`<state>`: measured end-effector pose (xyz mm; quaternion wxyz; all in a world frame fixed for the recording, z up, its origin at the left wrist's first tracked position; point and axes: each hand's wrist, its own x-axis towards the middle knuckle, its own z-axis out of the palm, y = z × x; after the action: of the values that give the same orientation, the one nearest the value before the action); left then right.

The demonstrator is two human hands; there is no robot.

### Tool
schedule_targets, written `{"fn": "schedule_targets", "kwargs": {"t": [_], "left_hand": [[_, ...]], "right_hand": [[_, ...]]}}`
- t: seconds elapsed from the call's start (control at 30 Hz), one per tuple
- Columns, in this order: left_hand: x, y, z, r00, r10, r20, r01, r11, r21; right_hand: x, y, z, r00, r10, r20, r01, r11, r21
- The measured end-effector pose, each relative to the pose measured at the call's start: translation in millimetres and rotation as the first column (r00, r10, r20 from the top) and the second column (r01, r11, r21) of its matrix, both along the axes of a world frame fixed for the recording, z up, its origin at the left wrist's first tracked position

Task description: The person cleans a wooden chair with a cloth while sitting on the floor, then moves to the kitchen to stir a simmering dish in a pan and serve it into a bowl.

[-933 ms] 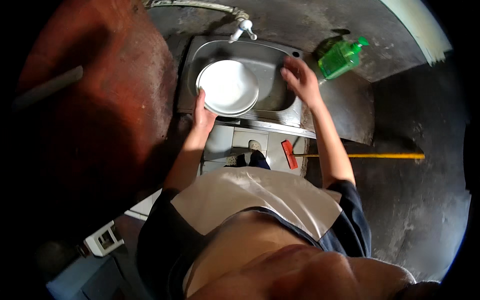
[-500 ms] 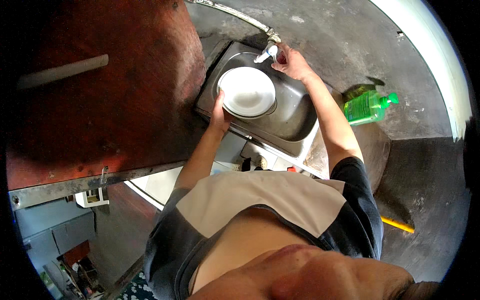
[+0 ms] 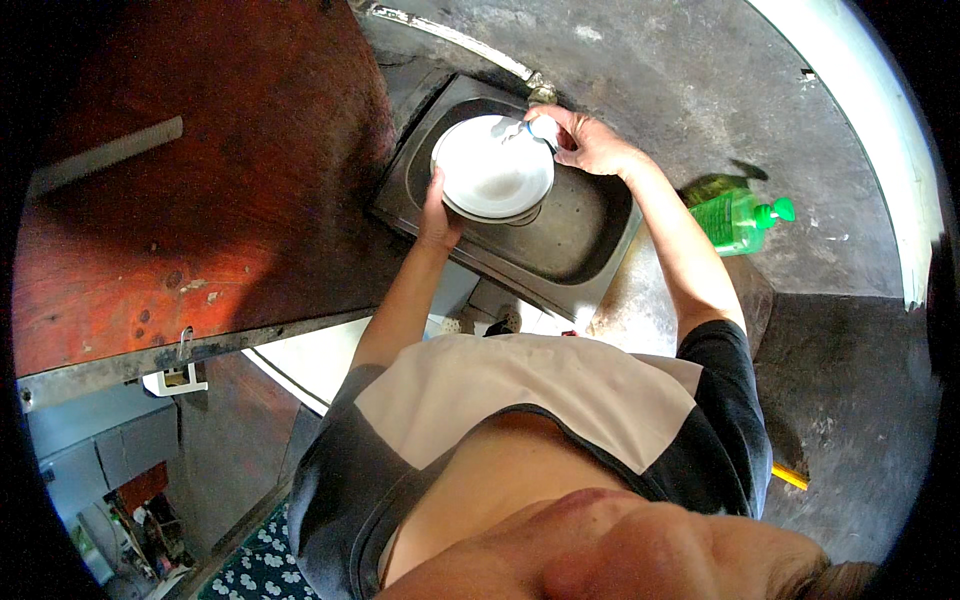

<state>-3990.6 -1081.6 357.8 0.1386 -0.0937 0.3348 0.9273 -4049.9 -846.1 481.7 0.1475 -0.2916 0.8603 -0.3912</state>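
Observation:
My left hand [image 3: 437, 216] grips the near-left edge of a round white plate [image 3: 495, 188], thumb on its rim. The plate is held over the metal sink [image 3: 592, 225], its far part under the spout of a white faucet [image 3: 541, 127]. A second rim shows along its lower edge; whether another dish lies beneath, I cannot tell. Closed around the faucet's handle end is my right hand [image 3: 596, 148]. Something clear seems to fall from the spout onto the plate, too small to be sure it is water.
A green pump bottle [image 3: 738, 222] stands right of the sink, beside my right forearm. To the left is a reddish wooden board [image 3: 200, 240] with a worn edge. A whitish pipe [image 3: 455, 38] runs along the grey wall to the faucet.
The plate has moved away from me, so its far part is now under the spout. My right hand has stayed at the faucet, its fingers now more closely around the handle.

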Motion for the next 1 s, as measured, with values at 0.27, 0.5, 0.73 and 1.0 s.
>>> {"fn": "schedule_targets", "kwargs": {"t": [0.27, 0.5, 0.73, 1.0], "left_hand": [[-2.0, -2.8, -10.4, 0.997, 0.007, -0.07, -0.006, 1.0, 0.014], [4.7, -9.5, -8.2, 0.999, 0.021, -0.039, -0.021, 1.0, -0.01], [16.3, -17.3, 3.7, 0.999, 0.047, -0.017, -0.047, 0.999, 0.012], [31.0, -28.2, -16.9, 0.995, 0.073, 0.062, -0.072, 0.997, -0.031]], "right_hand": [[-0.6, 12.5, 1.2, 0.997, 0.053, 0.053, -0.055, 0.998, 0.028], [9.6, 12.7, 11.3, 0.972, 0.083, 0.221, -0.073, 0.996, -0.052], [16.0, 10.7, 25.3, 0.879, 0.293, 0.375, -0.217, 0.948, -0.234], [23.0, -25.7, 1.9, 0.997, 0.069, -0.018, -0.07, 0.995, -0.067]]}}
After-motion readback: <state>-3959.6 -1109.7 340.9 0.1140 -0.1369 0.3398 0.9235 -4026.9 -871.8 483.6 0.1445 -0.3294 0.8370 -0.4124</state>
